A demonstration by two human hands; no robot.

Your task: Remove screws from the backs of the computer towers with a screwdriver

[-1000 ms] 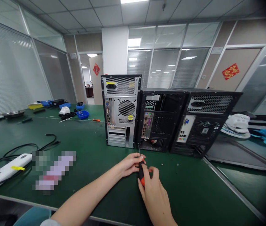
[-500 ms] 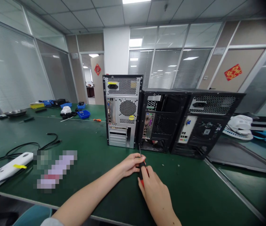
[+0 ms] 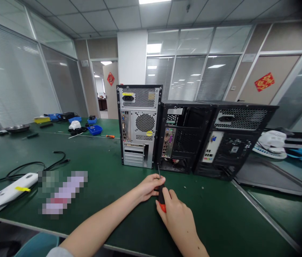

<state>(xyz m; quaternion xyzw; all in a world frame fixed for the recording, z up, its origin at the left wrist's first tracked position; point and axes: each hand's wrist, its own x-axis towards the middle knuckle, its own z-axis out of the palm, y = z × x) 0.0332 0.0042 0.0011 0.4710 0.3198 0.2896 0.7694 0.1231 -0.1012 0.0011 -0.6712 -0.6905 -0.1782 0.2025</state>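
Note:
A screwdriver (image 3: 162, 195) with a black and red handle points away from me, its thin shaft reaching the bottom left corner of the middle black computer case (image 3: 187, 142). My left hand (image 3: 151, 186) pinches it near the front of the handle. Behind, my right hand (image 3: 177, 214) is closed round the handle's rear part. Just left of the shaft's tip stands a silver-backed computer case (image 3: 139, 125), with its ports and fan grille facing me. Whether the tip sits in a screw is too small to tell.
Another black computer case (image 3: 233, 142) stands close on the right. At left lie a white power strip (image 3: 11, 192) and black cables (image 3: 41, 166). Farther back are blue trays (image 3: 95, 130) and an orange screwdriver (image 3: 110, 136). A table seam (image 3: 265, 216) runs along the right.
My right hand has shifted slightly on the handle, its fingers turning so more of the red end shows. My left hand and the cases stay where they were.

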